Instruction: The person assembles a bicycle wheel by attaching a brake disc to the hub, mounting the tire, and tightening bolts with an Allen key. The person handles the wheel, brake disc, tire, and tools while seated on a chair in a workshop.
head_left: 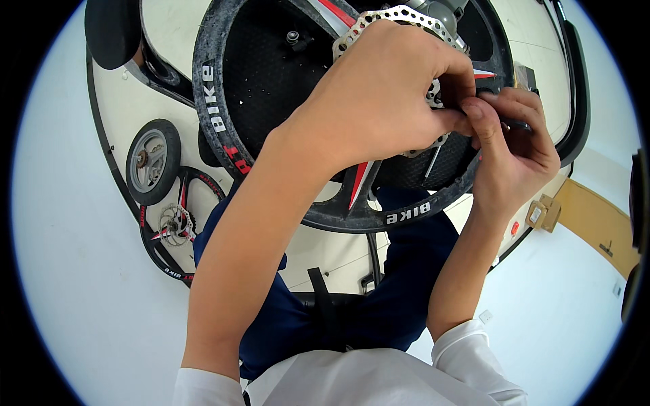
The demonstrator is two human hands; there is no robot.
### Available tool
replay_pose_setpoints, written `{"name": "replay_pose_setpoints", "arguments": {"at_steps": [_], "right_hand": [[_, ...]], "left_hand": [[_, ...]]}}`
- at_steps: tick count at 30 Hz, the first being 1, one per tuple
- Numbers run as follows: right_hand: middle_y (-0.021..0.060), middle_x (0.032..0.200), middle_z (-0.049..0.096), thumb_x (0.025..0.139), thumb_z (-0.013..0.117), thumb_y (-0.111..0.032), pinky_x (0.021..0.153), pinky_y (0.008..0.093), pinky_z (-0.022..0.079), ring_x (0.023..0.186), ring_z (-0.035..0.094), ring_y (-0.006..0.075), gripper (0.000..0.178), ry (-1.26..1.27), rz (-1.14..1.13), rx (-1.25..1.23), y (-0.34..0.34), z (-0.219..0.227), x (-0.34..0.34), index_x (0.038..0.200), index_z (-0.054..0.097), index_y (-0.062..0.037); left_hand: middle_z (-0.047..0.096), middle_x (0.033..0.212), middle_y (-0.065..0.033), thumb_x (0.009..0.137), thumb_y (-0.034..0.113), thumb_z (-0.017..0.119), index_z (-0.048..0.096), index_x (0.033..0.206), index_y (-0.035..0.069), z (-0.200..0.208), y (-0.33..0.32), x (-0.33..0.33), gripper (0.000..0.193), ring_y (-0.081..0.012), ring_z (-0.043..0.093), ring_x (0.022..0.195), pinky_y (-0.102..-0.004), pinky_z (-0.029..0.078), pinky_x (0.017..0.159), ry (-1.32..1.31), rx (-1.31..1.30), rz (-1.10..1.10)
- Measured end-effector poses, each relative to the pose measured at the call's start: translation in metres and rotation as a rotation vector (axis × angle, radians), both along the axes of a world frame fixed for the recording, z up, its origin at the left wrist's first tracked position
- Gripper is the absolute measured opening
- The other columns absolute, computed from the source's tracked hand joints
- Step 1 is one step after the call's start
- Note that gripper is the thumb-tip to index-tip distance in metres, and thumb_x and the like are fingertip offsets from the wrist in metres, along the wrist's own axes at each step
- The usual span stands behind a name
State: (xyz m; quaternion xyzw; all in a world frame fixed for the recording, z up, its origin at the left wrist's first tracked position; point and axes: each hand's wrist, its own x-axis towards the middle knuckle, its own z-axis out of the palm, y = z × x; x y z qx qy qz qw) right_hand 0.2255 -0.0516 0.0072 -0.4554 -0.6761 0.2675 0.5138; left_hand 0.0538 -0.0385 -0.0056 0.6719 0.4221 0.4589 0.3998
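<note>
A black bicycle wheel with broad red-and-white spokes lies flat in front of me, its silver brake disc uppermost. Over the disc's right side, my left hand has its fingertips pinched together. My right hand meets it there, thumb and fingers closed. A small dark piece shows among the right hand's fingers; its kind cannot be made out. What lies between the two sets of fingertips is hidden. Below the left hand, a thin metal rod crosses the dark textured surface.
The wheel rests on a black textured surface with a small metal fitting on it. To the left, a tyred wheel and another spoked wheel are on the tiled floor. Small boxes stand by the right wall.
</note>
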Motion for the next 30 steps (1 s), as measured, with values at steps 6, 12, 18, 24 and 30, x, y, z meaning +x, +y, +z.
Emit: {"name": "replay_pose_setpoints", "arguments": {"at_steps": [6, 12, 18, 24, 30], "right_hand": [[0.0104, 0.087, 0.073, 0.074, 0.081, 0.005, 0.068, 0.0201, 0.054, 0.077, 0.069, 0.0118, 0.02, 0.08, -0.131, -0.177, -0.006, 0.003, 0.002, 0.092, 0.073, 0.0045], [0.0116, 0.092, 0.073, 0.078, 0.076, 0.008, 0.07, 0.0194, 0.051, 0.078, 0.066, 0.0099, 0.021, 0.179, 0.057, -0.119, -0.001, 0.001, 0.001, 0.098, 0.073, 0.0055], [0.0135, 0.102, 0.07, 0.082, 0.072, 0.009, 0.076, 0.0232, 0.051, 0.083, 0.065, 0.0128, 0.021, 0.038, 0.151, 0.007, 0.002, -0.004, 0.002, 0.103, 0.071, 0.0077], [0.0135, 0.099, 0.07, 0.084, 0.069, 0.009, 0.082, 0.027, 0.054, 0.086, 0.067, 0.0152, 0.018, -0.031, 0.12, -0.058, -0.002, -0.001, 0.005, 0.103, 0.07, 0.0079], [0.0156, 0.099, 0.073, 0.083, 0.072, 0.009, 0.076, 0.0256, 0.054, 0.082, 0.068, 0.0145, 0.017, 0.21, -0.038, -0.068, -0.001, 0.004, 0.004, 0.099, 0.071, 0.0077]], "left_hand": [[0.067, 0.07, -0.003, 0.069, 0.012, 0.083, 0.075, 0.087, 0.005, 0.004, 0.001, -0.003, 0.021, -0.0119, 0.053, 0.056, -0.0246, 0.042, 0.053, 0.036, 0.039, 0.026], [0.065, 0.068, 0.0003, 0.07, 0.007, 0.082, 0.077, 0.093, 0.006, -0.007, -0.001, -0.01, 0.024, -0.005, 0.047, 0.052, -0.02, 0.035, 0.048, -0.082, -0.074, -0.048], [0.063, 0.067, 0.0022, 0.069, 0.007, 0.082, 0.075, 0.086, 0.006, 0.002, 0.003, -0.012, 0.019, -0.0043, 0.046, 0.055, -0.0198, 0.036, 0.05, 0.073, -0.037, -0.018], [0.064, 0.066, 0.0017, 0.069, 0.007, 0.08, 0.074, 0.083, 0.005, -0.003, 0.004, -0.005, 0.016, -0.0044, 0.047, 0.055, -0.0197, 0.037, 0.05, 0.039, 0.054, 0.028], [0.071, 0.079, -0.0082, 0.075, 0.014, 0.082, 0.073, 0.098, 0.0, 0.015, 0.003, -0.015, 0.028, -0.0094, 0.058, 0.059, -0.0221, 0.045, 0.054, -0.18, 0.026, -0.069]]}}
